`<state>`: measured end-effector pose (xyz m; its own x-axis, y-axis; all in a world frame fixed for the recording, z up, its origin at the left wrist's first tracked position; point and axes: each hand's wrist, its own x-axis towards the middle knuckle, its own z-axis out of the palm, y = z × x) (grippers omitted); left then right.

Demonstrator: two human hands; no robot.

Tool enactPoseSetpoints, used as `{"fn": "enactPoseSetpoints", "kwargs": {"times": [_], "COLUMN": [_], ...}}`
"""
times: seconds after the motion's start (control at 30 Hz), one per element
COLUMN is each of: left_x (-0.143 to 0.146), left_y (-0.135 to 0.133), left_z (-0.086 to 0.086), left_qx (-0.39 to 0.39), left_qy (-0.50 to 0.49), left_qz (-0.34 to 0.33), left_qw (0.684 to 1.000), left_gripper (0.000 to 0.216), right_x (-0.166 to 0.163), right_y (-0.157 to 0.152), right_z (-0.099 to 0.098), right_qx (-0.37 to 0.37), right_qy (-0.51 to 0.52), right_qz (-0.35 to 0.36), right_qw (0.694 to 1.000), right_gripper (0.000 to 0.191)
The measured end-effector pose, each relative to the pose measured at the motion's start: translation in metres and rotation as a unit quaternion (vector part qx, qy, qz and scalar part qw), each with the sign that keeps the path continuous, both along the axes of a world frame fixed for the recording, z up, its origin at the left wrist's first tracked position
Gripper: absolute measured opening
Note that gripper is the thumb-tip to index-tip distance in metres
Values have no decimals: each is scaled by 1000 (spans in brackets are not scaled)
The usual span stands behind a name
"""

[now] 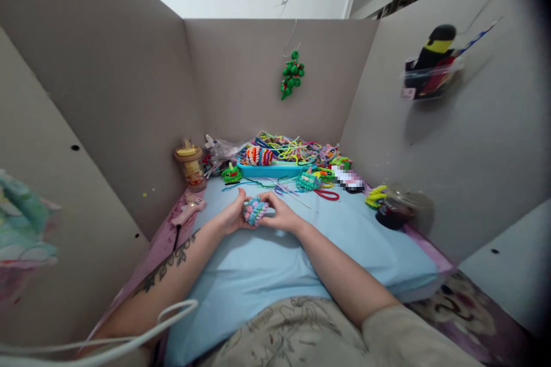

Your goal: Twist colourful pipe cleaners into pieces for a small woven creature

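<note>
Light: soft. Faint shadow cast on blue cloth below right hand; partition right of grip partly shadowed, outer edge blackened.

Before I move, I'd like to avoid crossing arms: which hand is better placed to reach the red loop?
Probably the right hand: the red loop lies to its right, farther from the left hand. Both hold the pastel coiled piece, so the left should keep hold.
</note>
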<state>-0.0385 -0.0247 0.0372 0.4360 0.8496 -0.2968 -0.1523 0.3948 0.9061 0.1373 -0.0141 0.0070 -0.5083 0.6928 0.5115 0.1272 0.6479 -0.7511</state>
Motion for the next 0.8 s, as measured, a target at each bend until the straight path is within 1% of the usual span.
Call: {"fn": "enactPoseSetpoints", "kwargs": {"times": [0.1, 0.17, 0.2, 0.27, 0.33, 0.4, 0.47, 0.53, 0.6, 0.7, 0.77, 0.8], "left_x": [-4, -7, -9, -10, -11, -11, -10, -10, -8, -3, 1, 3], "left_y": [2, 3, 4, 5, 8, 11, 13, 13, 10, 0, -5, -7], "left_z": [-4, -8, -10, -15, -19, -21, -20, -17, -13, -11, -13, -15], "left_qx": [48, 99, 128, 184, 229, 260, 280, 290, 287, 242, 203, 197], "left_qy": [-27, -21, -11, 16, 39, 53, 59, 56, 38, -22, -60, -72], "left_qz": [-19, -48, -62, -83, -88, -80, -64, -48, -33, -10, 2, 10], "left_qw": [998, 994, 990, 979, 969, 961, 956, 954, 957, 970, 977, 978], "left_gripper": [53, 45, 43, 48, 58, 66, 67, 64, 61, 62, 62, 60], "right_x": [0, 2, 3, 4, 4, 4, 4, 5, 6, 6, 5, 4], "right_y": [4, 5, 5, 6, 6, 7, 8, 8, 8, 6, 5, 4], "right_z": [-5, -4, -2, 0, 1, -1, -3, -5, -6, -8, -8, -8], "right_qx": [-8, 9, 25, 57, 67, 47, 14, -14, -26, -18, -2, 5], "right_qy": [27, 20, 9, -15, -24, -17, 5, 32, 54, 78, 81, 80], "right_qz": [-66, -82, -80, -69, -74, -88, -91, -85, -81, -91, -105, -112], "right_qw": [997, 996, 996, 996, 995, 995, 996, 996, 995, 993, 991, 990], "right_gripper": [58, 66, 67, 62, 55, 54, 55, 56, 56, 56, 57, 58]}}
